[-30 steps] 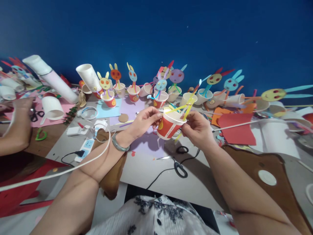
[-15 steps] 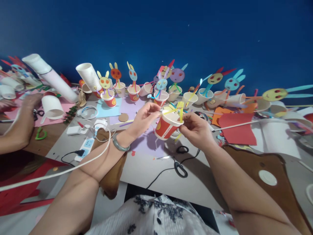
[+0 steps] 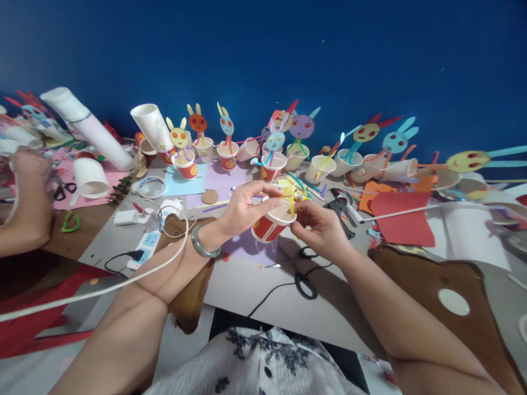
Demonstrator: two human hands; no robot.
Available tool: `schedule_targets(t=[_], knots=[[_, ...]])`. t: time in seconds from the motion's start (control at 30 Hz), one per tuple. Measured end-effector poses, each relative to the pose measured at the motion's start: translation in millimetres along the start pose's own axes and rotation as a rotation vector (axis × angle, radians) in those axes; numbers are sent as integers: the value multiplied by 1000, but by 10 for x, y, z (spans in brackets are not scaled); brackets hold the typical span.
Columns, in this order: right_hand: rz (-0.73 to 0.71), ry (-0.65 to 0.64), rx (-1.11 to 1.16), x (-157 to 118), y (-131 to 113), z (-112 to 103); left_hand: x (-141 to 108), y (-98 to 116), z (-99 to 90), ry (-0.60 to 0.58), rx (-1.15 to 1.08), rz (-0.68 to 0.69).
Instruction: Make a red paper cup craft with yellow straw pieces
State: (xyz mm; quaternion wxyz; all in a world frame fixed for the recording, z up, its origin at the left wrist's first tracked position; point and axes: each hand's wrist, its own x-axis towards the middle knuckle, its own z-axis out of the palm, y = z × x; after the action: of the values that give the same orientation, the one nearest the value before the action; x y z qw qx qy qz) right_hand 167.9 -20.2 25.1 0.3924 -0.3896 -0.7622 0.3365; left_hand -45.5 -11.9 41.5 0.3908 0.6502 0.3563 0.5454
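A red and white paper cup [image 3: 267,229] is held above the purple paper, its open top tipped slightly. Yellow pipe cleaners [image 3: 293,206] stand up at the right side of its rim. My left hand [image 3: 242,208] reaches over the rim from the left, thumb and fingertips closed on the yellow pipe cleaner. My right hand [image 3: 319,225] pinches the cup's right rim beside the yellow piece. Black-handled scissors [image 3: 305,286] lie on the table below, their blades partly hidden.
Paper cups with rabbit heads [image 3: 275,141] line the blue wall. A glue gun [image 3: 341,214] and red paper [image 3: 405,218] lie to the right. A power strip [image 3: 149,241] and white cable are left. Another person's arm [image 3: 28,203] is at far left.
The cup has shifted a little left and lower. My left hand has moved over its rim toward the yellow pipe cleaner, and my right hand has come left with the cup.
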Motion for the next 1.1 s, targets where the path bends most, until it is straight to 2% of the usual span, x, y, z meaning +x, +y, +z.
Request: schedule_targets(t=[0.2, 0.43, 0.63, 0.93, 1.1], knots=[[25, -6, 14, -30, 6, 54, -13, -55, 37, 49, -113, -129], [42, 11, 63, -62, -69, 112, -25, -13, 70, 91, -171, -152], [57, 20, 84, -64, -103, 140, -42, 33, 80, 94, -240, -227], [21, -14, 48, -69, -106, 138, -50, 49, 83, 98, -235, -261], [22, -22, 41, -60, -80, 113, -27, 34, 71, 92, -200, -221]])
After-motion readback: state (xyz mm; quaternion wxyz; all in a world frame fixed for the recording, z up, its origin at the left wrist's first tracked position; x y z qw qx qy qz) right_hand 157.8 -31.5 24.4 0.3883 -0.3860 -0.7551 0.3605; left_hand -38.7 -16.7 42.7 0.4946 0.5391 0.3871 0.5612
